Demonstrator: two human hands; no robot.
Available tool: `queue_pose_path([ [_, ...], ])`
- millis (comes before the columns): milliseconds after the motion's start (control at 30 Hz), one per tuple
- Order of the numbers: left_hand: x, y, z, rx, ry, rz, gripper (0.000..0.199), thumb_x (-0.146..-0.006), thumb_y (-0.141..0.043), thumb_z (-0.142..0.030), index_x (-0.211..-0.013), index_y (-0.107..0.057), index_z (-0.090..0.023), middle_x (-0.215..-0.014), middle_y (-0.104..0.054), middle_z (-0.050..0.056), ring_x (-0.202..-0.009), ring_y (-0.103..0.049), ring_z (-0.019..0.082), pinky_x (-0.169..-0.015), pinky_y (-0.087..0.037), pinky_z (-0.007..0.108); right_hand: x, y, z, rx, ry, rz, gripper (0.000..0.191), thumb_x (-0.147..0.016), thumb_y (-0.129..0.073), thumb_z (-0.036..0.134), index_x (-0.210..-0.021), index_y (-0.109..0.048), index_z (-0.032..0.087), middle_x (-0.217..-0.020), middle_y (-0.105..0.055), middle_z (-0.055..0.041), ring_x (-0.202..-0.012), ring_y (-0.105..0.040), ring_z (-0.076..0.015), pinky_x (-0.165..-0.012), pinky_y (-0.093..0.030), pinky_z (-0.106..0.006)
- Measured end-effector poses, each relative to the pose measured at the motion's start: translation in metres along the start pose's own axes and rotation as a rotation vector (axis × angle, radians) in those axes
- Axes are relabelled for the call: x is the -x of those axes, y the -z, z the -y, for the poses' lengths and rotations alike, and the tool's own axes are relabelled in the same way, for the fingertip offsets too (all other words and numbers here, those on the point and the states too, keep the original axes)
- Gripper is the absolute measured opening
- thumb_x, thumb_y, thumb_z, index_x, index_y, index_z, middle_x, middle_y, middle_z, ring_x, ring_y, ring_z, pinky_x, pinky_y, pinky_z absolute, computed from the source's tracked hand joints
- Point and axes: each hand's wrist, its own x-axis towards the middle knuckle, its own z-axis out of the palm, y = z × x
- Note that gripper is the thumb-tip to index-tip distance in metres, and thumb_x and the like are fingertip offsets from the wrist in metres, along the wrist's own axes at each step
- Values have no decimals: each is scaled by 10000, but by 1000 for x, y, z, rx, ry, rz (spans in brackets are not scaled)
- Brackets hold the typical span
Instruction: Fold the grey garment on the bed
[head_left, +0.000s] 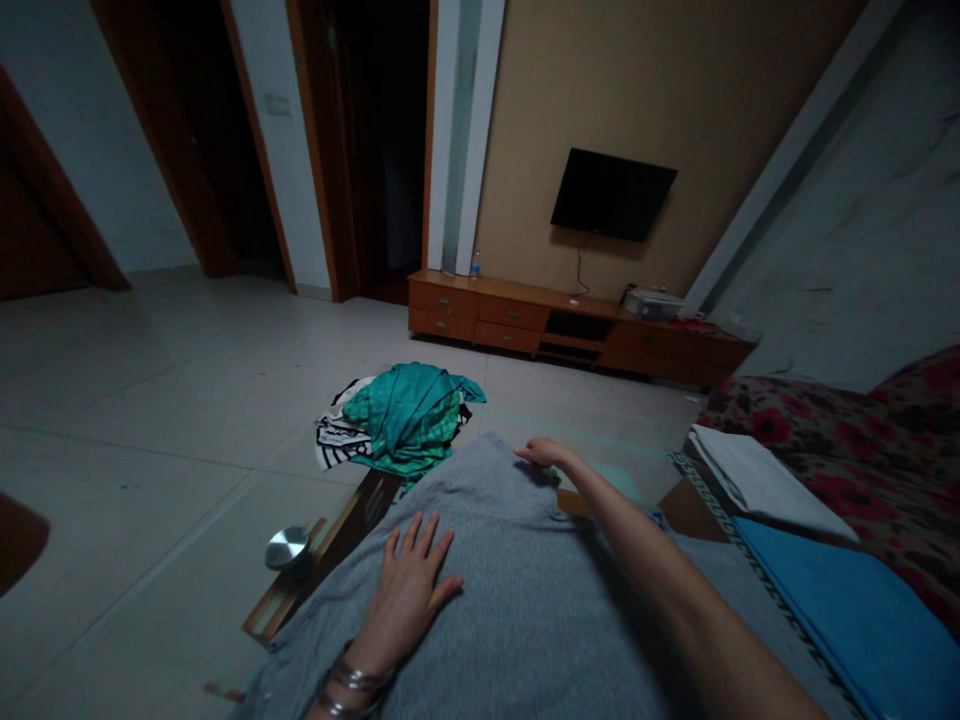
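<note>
A large grey garment (487, 580) lies spread over a low table in front of me, hanging past its left edge. My left hand (409, 590) rests flat on it with the fingers spread, two metal bracelets at the wrist. Further off, my right hand (541, 455) has its fingers closed at the garment's far right edge, pinching the cloth. The garment's exact kind is hard to make out in the dim light.
Beyond the garment sits a heap of teal and striped clothes (409, 415). A folded white cloth (772, 482) and a folded blue cloth (847, 610) lie at right, beside a floral sofa (885, 450). A shiny metal vessel (288, 548) stands at the table's left.
</note>
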Motion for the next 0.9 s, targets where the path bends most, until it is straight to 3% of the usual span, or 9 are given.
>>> queue_pose_path([
  [133,-1,-2,0,-12,0,-11,560,-872,-471,-527,-1383,-438,-302,-1521,-297,69,-1397,-228,335,-1085,-220,583,20,-8,-14,106,-24,20,328,-789,-660,380,-628,-679,95,-643,-675,-106,-592,-618,-156,-589,-400,-227],
  [233,0,-3,0,-27,-6,-23,561,-865,-492,-518,-1381,-440,-307,-1519,-302,67,-1395,-234,337,-1082,-226,584,31,-18,-19,163,-29,-91,164,-745,-693,277,-822,-719,134,-860,-722,-122,-752,-659,-197,-637,-413,-231],
  [300,0,-4,0,-38,-17,-32,565,-861,-502,-512,-1384,-434,-310,-1521,-297,67,-1396,-231,338,-1082,-228,584,34,-24,-18,195,-38,-188,181,-795,-625,240,-920,-716,145,-1002,-708,-149,-886,-656,-227,-698,-423,-249],
  [400,1,-5,0,-50,-24,-37,575,-858,-510,-509,-1390,-424,-312,-1523,-292,70,-1397,-229,340,-1080,-230,587,33,-29,-12,229,-56,-263,192,-824,-574,198,-923,-723,127,-1049,-688,-191,-989,-630,-268,-787,-422,-290],
  [500,1,-6,1,-57,-28,-45,584,-854,-514,-511,-1396,-411,-320,-1524,-290,65,-1398,-227,337,-1078,-237,585,21,-29,3,231,-64,-300,208,-803,-626,232,-950,-718,115,-1089,-665,-214,-1068,-588,-303,-851,-411,-333],
  [700,0,-9,1,-66,-17,-79,620,-859,-516,-485,-1429,-355,-300,-1523,-293,74,-1394,-243,327,-1079,-255,569,-19,-43,43,117,-82,-353,458,-843,-561,499,-1109,-647,136,-1172,-620,-205,-1108,-556,-294,-856,-429,-356],
  [800,0,-10,1,-77,13,-90,645,-862,-518,-464,-1446,-324,-269,-1526,-284,81,-1399,-234,316,-1085,-254,563,-38,-53,54,42,-85,-348,494,-745,-679,483,-1100,-644,141,-1181,-618,-192,-1098,-561,-294,-860,-427,-345],
  [900,0,-10,0,-98,31,-100,668,-865,-514,-455,-1455,-305,-222,-1533,-261,95,-1408,-212,308,-1094,-252,556,-53,-54,57,-62,-28,-299,424,-666,-750,390,-1011,-675,156,-1057,-680,-135,-966,-621,-248,-783,-445,-281],
])
